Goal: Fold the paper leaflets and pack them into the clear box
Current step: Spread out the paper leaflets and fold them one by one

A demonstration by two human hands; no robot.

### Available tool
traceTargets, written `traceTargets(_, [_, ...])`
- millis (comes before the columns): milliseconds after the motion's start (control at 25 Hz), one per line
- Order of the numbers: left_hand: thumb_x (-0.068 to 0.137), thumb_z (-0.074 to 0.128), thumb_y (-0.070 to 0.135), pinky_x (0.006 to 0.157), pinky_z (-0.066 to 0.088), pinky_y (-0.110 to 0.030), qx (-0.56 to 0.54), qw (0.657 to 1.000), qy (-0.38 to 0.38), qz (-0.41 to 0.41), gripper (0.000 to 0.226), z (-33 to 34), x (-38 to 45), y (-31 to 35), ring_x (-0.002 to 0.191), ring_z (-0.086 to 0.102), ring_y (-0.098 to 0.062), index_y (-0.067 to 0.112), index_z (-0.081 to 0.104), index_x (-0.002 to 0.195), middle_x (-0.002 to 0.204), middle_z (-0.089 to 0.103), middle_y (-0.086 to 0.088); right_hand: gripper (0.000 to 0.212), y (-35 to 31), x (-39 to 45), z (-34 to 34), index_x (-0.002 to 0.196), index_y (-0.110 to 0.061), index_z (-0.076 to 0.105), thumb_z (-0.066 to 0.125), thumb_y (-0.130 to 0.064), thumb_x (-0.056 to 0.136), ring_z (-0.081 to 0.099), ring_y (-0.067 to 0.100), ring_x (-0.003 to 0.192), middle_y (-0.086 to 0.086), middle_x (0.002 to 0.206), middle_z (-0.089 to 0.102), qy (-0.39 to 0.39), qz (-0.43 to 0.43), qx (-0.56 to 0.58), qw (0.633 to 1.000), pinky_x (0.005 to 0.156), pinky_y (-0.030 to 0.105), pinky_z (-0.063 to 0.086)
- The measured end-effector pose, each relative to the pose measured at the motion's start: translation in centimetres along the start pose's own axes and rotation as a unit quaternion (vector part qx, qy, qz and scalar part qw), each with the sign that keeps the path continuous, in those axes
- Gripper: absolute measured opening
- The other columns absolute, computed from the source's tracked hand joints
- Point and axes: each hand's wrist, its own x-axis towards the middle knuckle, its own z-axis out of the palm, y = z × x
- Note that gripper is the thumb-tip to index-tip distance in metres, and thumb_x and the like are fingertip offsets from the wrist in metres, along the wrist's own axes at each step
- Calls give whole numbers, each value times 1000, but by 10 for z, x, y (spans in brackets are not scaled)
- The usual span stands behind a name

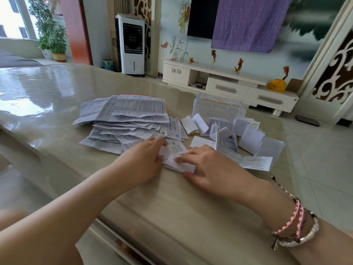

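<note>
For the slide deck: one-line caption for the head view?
Both hands fold a leaflet between unfolded pile and clear box.

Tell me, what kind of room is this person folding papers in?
Most likely a home living room. A wall-mounted television hangs above a low white media cabinet, a standing air cooler sits by the wall, and potted plants stand at the window.

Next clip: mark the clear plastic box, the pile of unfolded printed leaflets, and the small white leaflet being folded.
Clear plastic box (217, 108): head view, front wall.
Pile of unfolded printed leaflets (133, 109): head view, top sheet.
Small white leaflet being folded (181, 166): head view, exposed white flap between the hands.
</note>
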Motion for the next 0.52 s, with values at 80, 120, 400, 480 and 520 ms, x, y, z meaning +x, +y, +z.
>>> traceTargets(80, [96, 43, 40, 84, 45, -34, 50, 999, 2, -3, 45, 0, -2, 0, 108, 52, -22, 33, 34, 140, 125, 47, 0, 38, 3, -3, -1, 133, -33, 52, 47, -39, 96, 45, 14, 114, -10, 128, 55, 9, 23, -19, 1000, 98, 33, 41])
traceTargets(120, [97, 39, 47, 87, 44, -34, 84, 996, 3, -4, 48, 1, -3, -1, 116, 50, -24, 38, 29, 143, 127, 44, 1, 38, 4, -4, -2, 134, -34, 52, 45, -39, 96, 45, 14, 113, -9, 127, 55, 12, 36, -26, 999, 97, 33, 42])
traceTargets(400, [97, 23, 55, 97, 42, -37, 150, 989, -8, -7, 48, 2, -2, -2, 122, 43, -26, 47, 24, 144, 126, 39, -2, 35, 0, 2, 1, 130, -28, 52, 33, -34, 101, 45, 18, 115, -4, 124, 57, 24, 79, -112, 990, 97, 35, 40])
traceTargets(480, [98, 22, 54, 97, 42, -38, 157, 988, -7, -9, 47, 3, -3, -2, 122, 43, -26, 47, 24, 144, 128, 39, -2, 35, 1, 8, 3, 131, -27, 51, 33, -30, 101, 40, 20, 118, -2, 125, 54, 33, 90, -149, 984, 97, 34, 36])
traceTargets(520, [98, 22, 54, 98, 42, -38, 160, 987, -7, -10, 46, 3, -3, -3, 122, 43, -26, 48, 24, 144, 129, 39, -2, 34, 2, 11, 4, 130, -26, 52, 35, -27, 101, 37, 21, 119, -1, 126, 51, 38, 99, -164, 981, 96, 34, 34])
